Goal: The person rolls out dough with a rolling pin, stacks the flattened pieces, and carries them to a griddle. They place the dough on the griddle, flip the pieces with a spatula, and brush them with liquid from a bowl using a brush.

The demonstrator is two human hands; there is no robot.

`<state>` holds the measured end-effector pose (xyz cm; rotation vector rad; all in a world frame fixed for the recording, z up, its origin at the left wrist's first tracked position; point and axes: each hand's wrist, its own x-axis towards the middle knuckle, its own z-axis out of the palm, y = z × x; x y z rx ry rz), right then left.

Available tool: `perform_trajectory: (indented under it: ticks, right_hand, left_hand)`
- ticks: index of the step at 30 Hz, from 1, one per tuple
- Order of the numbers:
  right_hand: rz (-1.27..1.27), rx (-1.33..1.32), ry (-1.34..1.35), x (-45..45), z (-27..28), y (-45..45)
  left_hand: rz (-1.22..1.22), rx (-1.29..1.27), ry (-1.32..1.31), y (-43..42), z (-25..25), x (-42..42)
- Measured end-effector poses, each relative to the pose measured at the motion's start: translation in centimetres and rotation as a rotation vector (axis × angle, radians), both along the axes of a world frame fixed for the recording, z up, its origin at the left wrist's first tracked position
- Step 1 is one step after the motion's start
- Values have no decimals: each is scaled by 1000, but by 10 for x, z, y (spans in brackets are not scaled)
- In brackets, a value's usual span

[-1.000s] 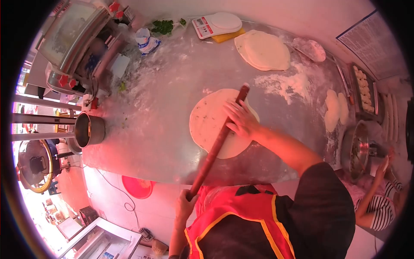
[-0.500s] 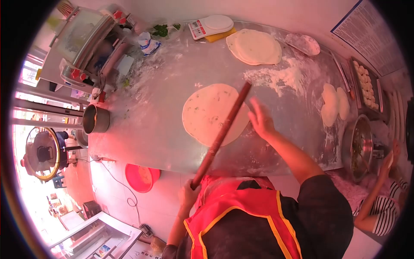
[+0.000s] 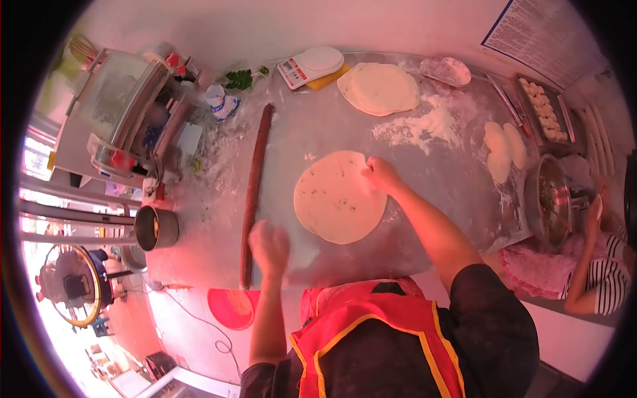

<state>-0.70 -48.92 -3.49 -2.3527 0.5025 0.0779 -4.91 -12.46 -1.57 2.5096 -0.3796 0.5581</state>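
A round, flat sheet of dough (image 3: 338, 199) with green flecks lies in the middle of the metal table. My right hand (image 3: 381, 175) is closed on its upper right edge, fingers pinching the rim. To the left, a long dark wooden rolling pin (image 3: 255, 186) rests lengthwise on the tabletop, apart from the dough. Just right of the pin's near end is my left hand (image 3: 269, 249); motion smears its fingers, so its grip is unclear. A stack of flat dough rounds (image 3: 378, 89) sits at the back, above a patch of loose flour (image 3: 424, 126).
A scale (image 3: 312, 66) and a flour scoop (image 3: 446, 71) stand along the back. Small dough pieces (image 3: 505, 151), a tray of dough balls (image 3: 544, 109) and a steel bowl (image 3: 552, 199) are at right, by a co-worker's arm (image 3: 587, 245). A metal pot (image 3: 157, 227) is at left.
The rolling pin went from above the dough to the left side of the table. My left hand moved forward over the table. My right hand, previously open beside the dough, now grips its edge.
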Motion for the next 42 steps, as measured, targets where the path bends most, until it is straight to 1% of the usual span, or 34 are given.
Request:
perform_trajectory:
  ticks: [1,2,4,7,9,10,11,12,13,15,18,21,23,25,26,27,28,29,30,32,33,35,36,37,38,39,41,42]
  right_hand:
    - [-2,-26,-29,-3,7,6]
    - [-2,58,85,-2,1,5]
    - [-2,230,305,0,-18,-7]
    - [98,-303,63,-4,0,19]
    - [306,-378,-21,-3,36,47]
    - [421,-322,21,-5,51,60]
    - [490,-208,-5,-8,52,79]
    - [678,20,-207,-28,105,94]
    - [667,-26,-31,-35,91,114]
    - [834,7,-275,-51,93,137]
    - [829,126,-372,-49,119,131]
    - [688,330,-536,-19,133,94]
    - [544,322,-543,2,155,49]
    - [332,455,-481,30,151,0]
    - [164,645,-425,42,158,-29]
    - [61,531,-631,64,141,-59]
    - [-70,682,-595,84,126,-93]
    - [-192,602,-491,108,96,-133]
    - [-308,761,-447,118,91,-163]
    - [-395,579,-250,137,19,-230]
    - [-387,360,-232,135,13,-242]
    - [-362,-75,-199,126,4,-250]
    - [-327,-91,-281,129,3,-250]
    - [-294,-102,-354,129,0,-247]
    - [-262,-113,-427,130,0,-242]
    - [-249,-4,-427,133,6,-236]
    - [-220,218,-425,142,18,-223]
    - [-236,245,-412,145,19,-219]
  left_hand:
    - [-116,-270,239,-19,-6,7]
    - [-235,-534,483,-39,-10,13]
    - [-247,-689,803,-79,-13,26]
    - [-242,-1119,911,-124,-27,29]
    - [-167,-1340,916,-139,-30,29]
    - [-121,-1449,913,-144,-32,26]
    - [-272,-1546,849,-139,-48,20]
    - [-329,-1606,834,-136,-56,14]
    - [-356,-1644,820,-133,-57,8]
    - [-231,-1629,862,-121,-42,-5]
    - [-171,-1565,847,-122,7,8]
    - [-234,-1482,765,-162,57,58]
    - [-302,-1422,704,-209,84,105]
    - [-355,-1329,656,-264,99,154]
    - [-362,-1264,636,-292,102,177]
    - [-348,-1187,622,-320,99,200]
    - [-274,-1061,618,-348,94,222]
    - [-161,-873,620,-374,85,241]
    - [-50,-686,620,-391,67,257]
    - [-7,-413,541,-388,20,282]
    - [13,-279,496,-384,-2,298]
    - [102,-254,527,-366,-47,316]
    - [149,-242,546,-362,-53,320]
    - [144,-259,645,-360,-59,328]
    - [138,-274,745,-361,-54,333]
    - [131,-292,842,-363,-53,339]
    - [80,-509,980,-369,-53,353]
    - [55,-618,1046,-369,-55,358]
